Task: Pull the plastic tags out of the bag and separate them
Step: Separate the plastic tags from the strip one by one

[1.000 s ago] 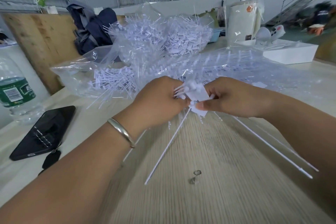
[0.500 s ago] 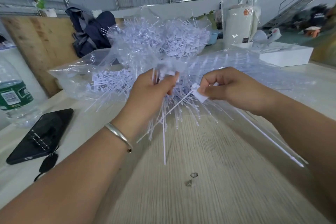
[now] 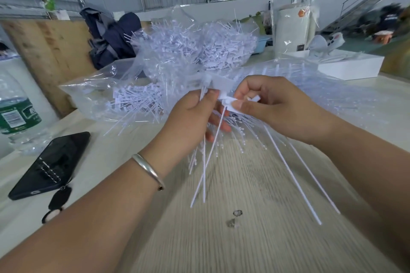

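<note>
My left hand (image 3: 190, 117) grips a bunch of white plastic tags (image 3: 203, 155) whose long thin tails hang down toward the wooden table (image 3: 255, 239). My right hand (image 3: 273, 104) pinches the flat head of a single tag (image 3: 230, 105) between thumb and fingers, right beside the left hand's bunch; that tag's tail slants down to the left. Two more long tags (image 3: 295, 175) trail from under my right hand across the table. Behind the hands lie clear plastic bags (image 3: 133, 97) stuffed with many white tags, and a taller heap (image 3: 199, 46) of them.
A black phone (image 3: 51, 164) with a strap and a water bottle (image 3: 15, 113) sit at the left. A white box (image 3: 350, 68) and a bagged white cylinder (image 3: 292, 26) stand at the back right. Two small clear bits (image 3: 235, 217) lie on the table near me.
Both hands rose from the table, the left lifting a bunch of tags. The hands then came together again, the right pinching one tag's head beside the bunch.
</note>
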Available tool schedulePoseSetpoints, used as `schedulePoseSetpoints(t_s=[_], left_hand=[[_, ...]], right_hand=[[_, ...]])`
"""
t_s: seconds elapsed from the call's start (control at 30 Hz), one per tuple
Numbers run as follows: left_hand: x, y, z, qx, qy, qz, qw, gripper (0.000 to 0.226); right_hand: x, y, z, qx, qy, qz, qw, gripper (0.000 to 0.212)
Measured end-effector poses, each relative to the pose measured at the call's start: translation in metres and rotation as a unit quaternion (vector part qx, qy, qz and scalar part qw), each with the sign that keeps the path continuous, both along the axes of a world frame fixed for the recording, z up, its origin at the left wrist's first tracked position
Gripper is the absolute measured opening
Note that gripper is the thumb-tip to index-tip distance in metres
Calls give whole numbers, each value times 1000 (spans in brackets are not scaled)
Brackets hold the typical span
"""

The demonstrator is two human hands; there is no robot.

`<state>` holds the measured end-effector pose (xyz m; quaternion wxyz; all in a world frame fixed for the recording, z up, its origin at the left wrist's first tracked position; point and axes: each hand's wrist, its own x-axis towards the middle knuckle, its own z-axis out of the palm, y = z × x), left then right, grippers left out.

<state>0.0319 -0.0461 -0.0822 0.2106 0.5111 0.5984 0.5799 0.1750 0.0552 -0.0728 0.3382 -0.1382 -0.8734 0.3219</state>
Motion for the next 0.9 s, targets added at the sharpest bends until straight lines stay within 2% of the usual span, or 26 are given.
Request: schedulePoseSetpoints(t_s=[0.13,0.2,0.3,0.37,0.47,0.57,0.67,0.7,0.77,0.9], left_hand=[[4,-2,-1,-6,90,-19,996,44],[2,0,-1,5,65,-18,998,36],[-3,4,-1,10,23,-44,999,31],[-7,4,-2,1,-27,-63,998,26],[-10,5,-4,-27,-39,-19,999,34],[-11,6,-8,-4,26,76,997,30],[-9,6,-11,35,101,109,988,10],[-9,6,-12,49,116,115,985,22],[-9,8,-15,58,127,128,982,44],[-8,8,-9,59,80,107,989,25]], right_hand=[[-2,-2,-2,17,12,5,1000,11],[-1,-1,-2,-14,18,25,999,15],[4,1,3,-112,51,62,990,17],[6,4,5,-121,58,61,989,22],[4,6,3,-66,44,34,996,18],[1,5,-4,40,9,-8,999,19],[0,4,-6,125,5,-34,992,24],[0,5,-6,142,9,-39,989,27],[0,5,-7,159,27,-56,985,29],[1,6,-8,133,59,-99,984,24]])
